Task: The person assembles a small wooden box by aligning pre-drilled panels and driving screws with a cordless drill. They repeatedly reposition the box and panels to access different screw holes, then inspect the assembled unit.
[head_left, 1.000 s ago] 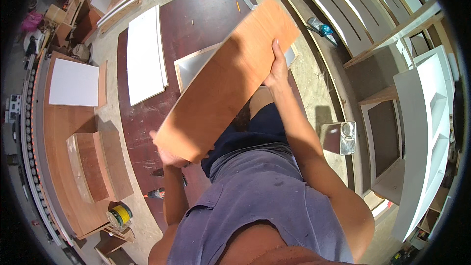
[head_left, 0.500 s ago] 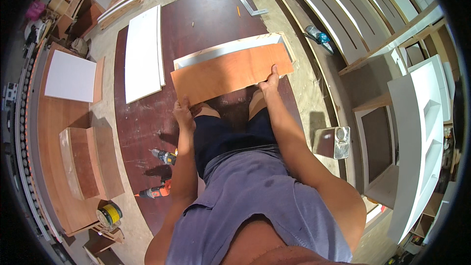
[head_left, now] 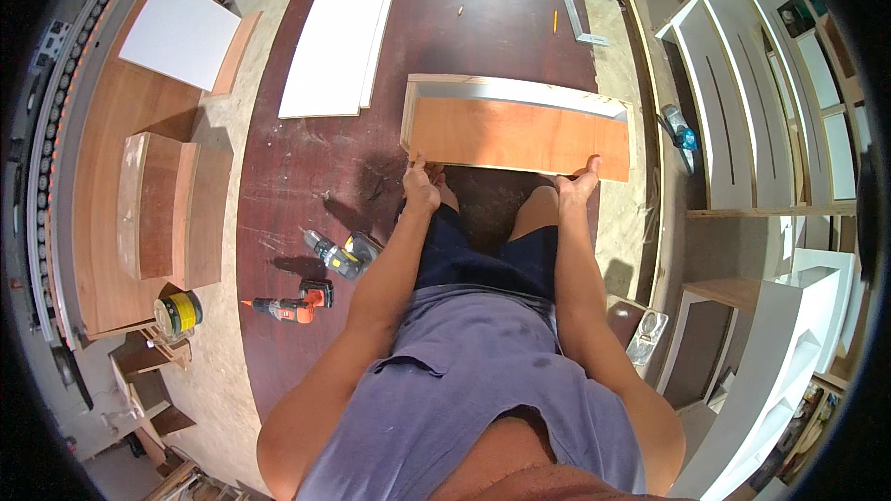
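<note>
Left hand (head_left: 422,187) and right hand (head_left: 577,189) pinch the orange rectangular wooden panel (head_left: 520,134), grip closed; uneven release could skew it on the open pale wooden box (head_left: 506,83).

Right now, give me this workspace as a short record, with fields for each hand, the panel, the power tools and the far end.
Left hand: grips brown panel near its left end
Right hand: grips its near edge, toward the right end
Panel: covers part of shallow box from view; contact unclear
Power tools: grey-yellow drill, orange drill, left side
Far end: white panels, pencil, metal square
</note>
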Action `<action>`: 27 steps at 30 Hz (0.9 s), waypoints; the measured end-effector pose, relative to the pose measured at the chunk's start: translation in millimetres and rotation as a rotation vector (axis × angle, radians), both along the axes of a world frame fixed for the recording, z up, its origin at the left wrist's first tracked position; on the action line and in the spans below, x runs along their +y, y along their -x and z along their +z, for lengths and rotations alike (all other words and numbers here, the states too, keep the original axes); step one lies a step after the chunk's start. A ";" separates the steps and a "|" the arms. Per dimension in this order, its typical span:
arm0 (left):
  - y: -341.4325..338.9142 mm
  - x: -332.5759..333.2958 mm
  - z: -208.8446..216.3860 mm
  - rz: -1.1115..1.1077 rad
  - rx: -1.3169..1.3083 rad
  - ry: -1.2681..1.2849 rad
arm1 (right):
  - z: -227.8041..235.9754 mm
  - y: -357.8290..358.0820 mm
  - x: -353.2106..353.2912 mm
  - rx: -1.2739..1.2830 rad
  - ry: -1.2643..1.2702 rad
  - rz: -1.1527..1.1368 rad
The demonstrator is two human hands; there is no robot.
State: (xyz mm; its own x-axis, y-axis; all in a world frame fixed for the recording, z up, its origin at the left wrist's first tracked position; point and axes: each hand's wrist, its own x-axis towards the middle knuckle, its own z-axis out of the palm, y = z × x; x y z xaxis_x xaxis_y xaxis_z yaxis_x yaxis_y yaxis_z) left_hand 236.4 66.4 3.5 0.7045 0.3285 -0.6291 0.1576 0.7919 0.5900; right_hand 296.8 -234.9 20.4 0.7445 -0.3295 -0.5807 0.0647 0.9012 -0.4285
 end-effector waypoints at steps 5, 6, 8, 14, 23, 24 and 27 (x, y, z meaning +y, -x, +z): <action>-18.5 -1.7 -7.5 0.086 0.013 0.178 | 4.1 -13.8 4.0 -0.019 0.040 -0.041; -23.4 -3.5 -8.2 0.108 0.015 0.182 | 7.1 -18.3 5.5 0.003 0.032 -0.041; -30.4 -6.9 -5.9 0.131 0.011 0.176 | 10.0 -26.9 4.1 0.046 0.019 -0.048; -44.9 -20.9 13.3 0.209 0.017 0.167 | 8.0 -38.3 2.9 -0.012 0.004 -0.049; -43.8 -17.9 3.1 0.174 -0.068 0.157 | 18.8 -36.1 7.9 0.023 0.049 -0.052; -43.8 -19.6 9.3 0.169 -0.055 0.161 | 18.5 -35.5 6.8 0.010 0.046 -0.055; -43.8 -19.0 17.0 0.154 -0.048 0.177 | 21.1 -33.7 8.1 0.000 0.041 -0.063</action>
State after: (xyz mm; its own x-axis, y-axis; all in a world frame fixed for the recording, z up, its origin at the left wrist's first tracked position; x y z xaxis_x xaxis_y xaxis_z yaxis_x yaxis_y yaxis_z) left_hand 280.2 47.4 20.5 0.6852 0.3220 -0.6533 0.0015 0.8963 0.4434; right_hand 330.5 -226.8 41.5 0.7216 -0.3992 -0.5656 0.1207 0.8770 -0.4650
